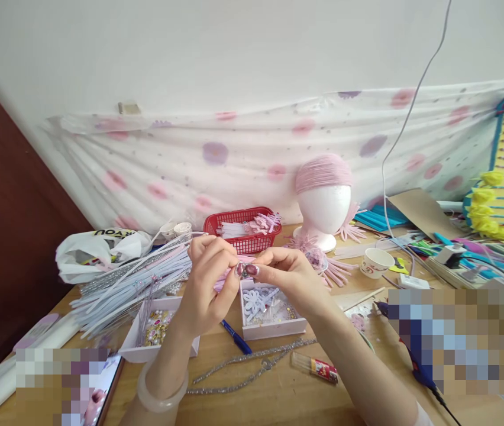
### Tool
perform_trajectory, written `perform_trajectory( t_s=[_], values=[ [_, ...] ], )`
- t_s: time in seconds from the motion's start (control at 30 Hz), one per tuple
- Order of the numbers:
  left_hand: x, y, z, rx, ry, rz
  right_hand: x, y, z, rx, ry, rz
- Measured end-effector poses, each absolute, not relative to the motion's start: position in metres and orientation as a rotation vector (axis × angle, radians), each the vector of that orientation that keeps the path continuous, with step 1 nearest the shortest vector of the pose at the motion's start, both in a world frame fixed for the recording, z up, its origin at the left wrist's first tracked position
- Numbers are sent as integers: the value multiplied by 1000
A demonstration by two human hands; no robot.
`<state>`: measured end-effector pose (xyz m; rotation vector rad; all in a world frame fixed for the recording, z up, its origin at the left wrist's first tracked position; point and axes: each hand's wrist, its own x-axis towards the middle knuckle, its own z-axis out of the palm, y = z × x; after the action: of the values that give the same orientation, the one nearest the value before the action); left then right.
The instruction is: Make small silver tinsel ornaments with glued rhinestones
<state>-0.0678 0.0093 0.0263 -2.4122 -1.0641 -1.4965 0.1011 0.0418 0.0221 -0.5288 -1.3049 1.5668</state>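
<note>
My left hand point(212, 275) and my right hand point(285, 275) meet above the middle of the table, thumbs pinched against the fingers and tips nearly touching. A small greyish bit shows between the thumbnails, too small to name. Pink fuzzy stems point(246, 258) show just behind the fingertips; whether they are held I cannot tell. Below the right hand is a white box point(274, 331) with pale blue looped flowers point(256, 302) and beads. Left of it, another white box point(139, 355) holds gems and pearls. Silver pipe cleaners point(234, 361) lie in front.
A bundle of pale blue pipe cleaners point(132, 296) lies left. Behind are a red basket point(245, 241) and a white foam head point(325, 207) wrapped in pink. A blue pen point(236, 337), a clear tube point(314, 367), a paper cup point(376, 263) and a blue glue gun point(416, 349) lie about.
</note>
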Motion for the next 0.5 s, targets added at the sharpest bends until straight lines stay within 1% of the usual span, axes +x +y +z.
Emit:
perform_trajectory(
  t_s=[0.1, 0.27, 0.5],
  values=[
    [-63, 10, 23, -2241, -1072, -1587, 92, 36, 17, -519, -1226, 1476],
    [-53, 9, 17, -2033, -1072, -1629, 75, 23, 7, -499, -1114, 1345],
    [-30, 5, 6, -1846, -1157, -1711, 52, 7, -7, -485, -811, 1357]
  ],
)
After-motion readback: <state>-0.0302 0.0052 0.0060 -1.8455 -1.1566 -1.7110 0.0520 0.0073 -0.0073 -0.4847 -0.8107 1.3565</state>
